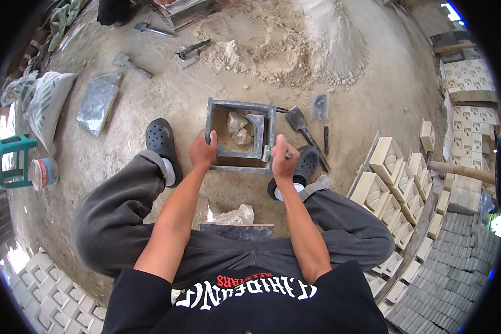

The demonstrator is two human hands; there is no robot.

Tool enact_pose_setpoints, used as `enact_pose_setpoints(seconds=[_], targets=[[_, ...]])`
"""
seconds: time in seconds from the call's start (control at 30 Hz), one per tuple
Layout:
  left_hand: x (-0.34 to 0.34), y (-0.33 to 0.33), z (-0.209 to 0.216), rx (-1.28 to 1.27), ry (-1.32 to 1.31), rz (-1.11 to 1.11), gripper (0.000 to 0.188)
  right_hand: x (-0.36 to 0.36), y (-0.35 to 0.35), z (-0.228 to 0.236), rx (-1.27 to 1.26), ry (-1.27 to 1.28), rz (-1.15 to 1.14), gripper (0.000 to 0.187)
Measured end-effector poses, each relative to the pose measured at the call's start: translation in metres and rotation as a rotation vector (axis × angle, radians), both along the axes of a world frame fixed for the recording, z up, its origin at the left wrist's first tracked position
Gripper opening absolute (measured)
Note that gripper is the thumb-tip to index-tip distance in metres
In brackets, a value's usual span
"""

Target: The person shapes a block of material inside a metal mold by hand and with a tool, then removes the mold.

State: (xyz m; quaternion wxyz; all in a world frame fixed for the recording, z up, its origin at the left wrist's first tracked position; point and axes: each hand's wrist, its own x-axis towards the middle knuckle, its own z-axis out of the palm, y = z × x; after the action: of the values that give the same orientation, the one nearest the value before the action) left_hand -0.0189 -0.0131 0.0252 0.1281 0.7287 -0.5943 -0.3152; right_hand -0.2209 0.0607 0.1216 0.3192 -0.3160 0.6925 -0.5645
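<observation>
A square grey box-like mould frame [241, 104] lies on the ground between my feet. Inside it are an L-shaped grey piece [258, 125] and pale lumps [237, 122]. My left hand [203, 150] is closed on the frame's left wall, thumb over the rim. At the lower right corner, my right hand [284, 158] is a fist around a short tool that looks like a brush [266, 153], its pale end against the frame's right wall; the fingers hide most of it.
Trowels [306, 133] lie right of the frame, near my right shoe [307, 161]. Heaped pale powder [337, 47] rises beyond. Moulded blocks [387, 158] line the right. A hammer [131, 65], metal plate [98, 103], sack [50, 103] and green stool [14, 161] stand or lie left.
</observation>
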Motion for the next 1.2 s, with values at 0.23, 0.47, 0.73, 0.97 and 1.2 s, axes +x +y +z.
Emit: enact_pose_setpoints(seconds=[0.23, 0.47, 0.73, 0.97, 1.2], targets=[[-0.008, 0.003, -0.002, -0.058, 0.048, -0.029, 0.042, -0.002, 0.009, -0.007, -0.037, 0.076, -0.034, 0.050], [0.001, 0.003, -0.010, -0.163, 0.025, -0.009, 0.040, 0.009, 0.013, 0.010, -0.159, 0.075, 0.000, 0.047], [-0.002, 0.004, -0.003, -0.081, 0.005, -0.022, 0.039, 0.011, 0.008, -0.005, 0.030, 0.236, 0.092, 0.045], [0.002, 0.007, -0.004, -0.113, 0.000, -0.016, 0.036, 0.012, -0.003, 0.040, 0.078, 0.180, 0.096, 0.043], [0.004, 0.007, -0.011, -0.111, -0.003, -0.027, 0.036, 0.010, -0.003, 0.010, 0.095, 0.321, 0.228, 0.043]])
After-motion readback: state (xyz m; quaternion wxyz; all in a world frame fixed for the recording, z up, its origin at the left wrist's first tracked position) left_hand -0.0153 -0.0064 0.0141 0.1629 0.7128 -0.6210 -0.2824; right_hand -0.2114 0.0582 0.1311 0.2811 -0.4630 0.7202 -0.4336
